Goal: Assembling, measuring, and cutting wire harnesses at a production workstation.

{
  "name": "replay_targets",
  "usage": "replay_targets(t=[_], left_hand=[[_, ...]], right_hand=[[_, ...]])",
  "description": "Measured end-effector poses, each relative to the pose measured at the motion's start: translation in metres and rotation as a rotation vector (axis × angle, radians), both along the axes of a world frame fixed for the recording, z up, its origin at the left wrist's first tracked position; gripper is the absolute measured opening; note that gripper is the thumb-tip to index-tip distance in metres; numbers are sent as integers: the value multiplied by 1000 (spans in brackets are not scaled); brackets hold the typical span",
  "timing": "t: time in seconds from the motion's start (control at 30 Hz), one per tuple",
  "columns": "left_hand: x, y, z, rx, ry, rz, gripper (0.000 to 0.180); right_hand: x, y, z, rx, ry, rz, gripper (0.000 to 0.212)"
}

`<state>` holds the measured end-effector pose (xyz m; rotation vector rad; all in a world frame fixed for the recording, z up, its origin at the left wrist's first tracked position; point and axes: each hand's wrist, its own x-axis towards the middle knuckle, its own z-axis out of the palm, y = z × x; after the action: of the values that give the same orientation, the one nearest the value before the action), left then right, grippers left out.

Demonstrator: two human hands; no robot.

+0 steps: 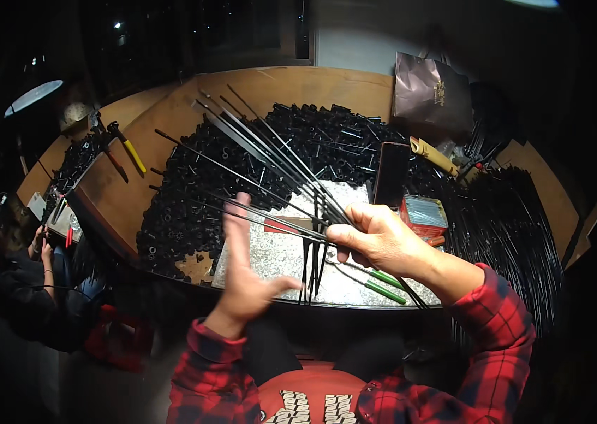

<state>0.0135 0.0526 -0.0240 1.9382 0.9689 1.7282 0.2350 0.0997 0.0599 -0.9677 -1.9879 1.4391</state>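
My right hand (386, 240) is closed round a loose bundle of thin black rods (273, 165), some of them jointed. Most of them fan out toward the far left, while several dangle below the grip. Just left of the bundle, my left hand (247, 275) is open, its fingers pointing up and its thumb out; it looks slightly blurred. Beneath both hands lies a speckled light work board (254, 260). A tool with green handles (386, 287) rests on it, partly covered by rods.
A heap of small black parts (192, 187) surrounds the board. Many thin rods (510, 240) lie at the right, near a dark phone (391, 169) and a red box (424, 212). Yellow-handled pliers (129, 152) hang over the left rim. Another person (37, 283) works at far left.
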Motion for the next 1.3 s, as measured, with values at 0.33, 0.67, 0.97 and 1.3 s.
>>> replay_targets(t=[0.33, 0.67, 0.97, 1.3], left_hand=[[25, 6, 4, -136, -293, -51, 29], [-3, 34, 45, -300, -33, -47, 12], [-6, 114, 44, 15, 67, -228, 19], [-13, 38, -43, -131, 814, -397, 52]], right_hand=[[-6, -37, -22, 130, -34, 79, 20], [22, -73, -52, -167, 2, 67, 22], [7, -59, -112, -122, -66, -39, 29], [8, -48, -278, 4, -356, 144, 37]])
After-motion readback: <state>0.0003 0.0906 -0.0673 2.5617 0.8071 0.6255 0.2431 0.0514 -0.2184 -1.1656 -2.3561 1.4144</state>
